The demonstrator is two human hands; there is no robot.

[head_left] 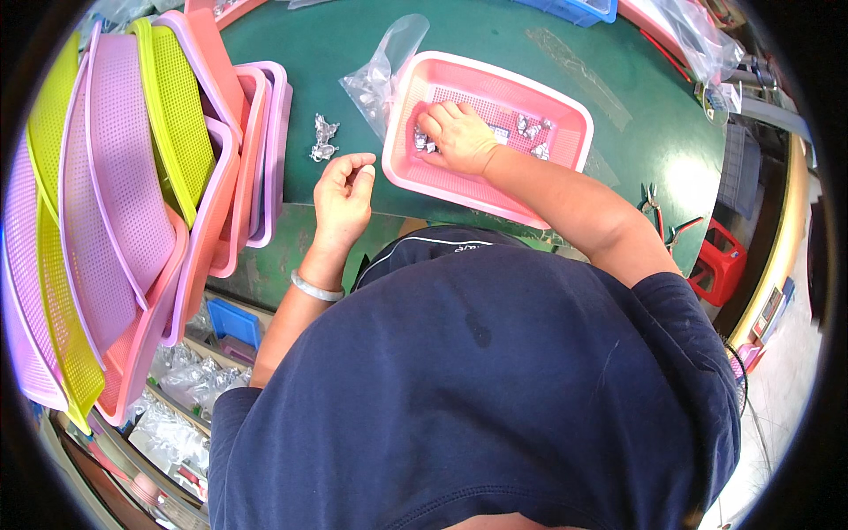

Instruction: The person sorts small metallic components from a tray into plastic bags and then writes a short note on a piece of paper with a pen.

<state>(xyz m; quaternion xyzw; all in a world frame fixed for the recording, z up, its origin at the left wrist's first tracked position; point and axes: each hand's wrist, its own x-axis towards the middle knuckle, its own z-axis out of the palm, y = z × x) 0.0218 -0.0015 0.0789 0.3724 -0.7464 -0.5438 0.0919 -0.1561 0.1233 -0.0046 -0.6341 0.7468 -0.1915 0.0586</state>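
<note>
Basket [499, 78] | right hand [459, 139] inside by metal parts [530, 129], grip unclear | left hand [343, 201] outside, curled, grip unclear

Bright light; white glare on the green table [689, 181] (right side); outer edges curve, corners black.

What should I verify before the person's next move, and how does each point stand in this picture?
1. Pink basket resting upright on the green table: ok.
2. Right hand inside the basket, at its left part: ok.
3. Right fingers closed on a silver part: cannot tell; the hand hides its own fingertips.
4. Left hand empty: cannot tell; its thumb and fingers are curled close together.
5. All silver parts inside the basket: not ok; a small silver cluster lies on the table, left of the basket.
6. Red-handled pliers apart from both hands: ok, near the table's right edge.
</note>
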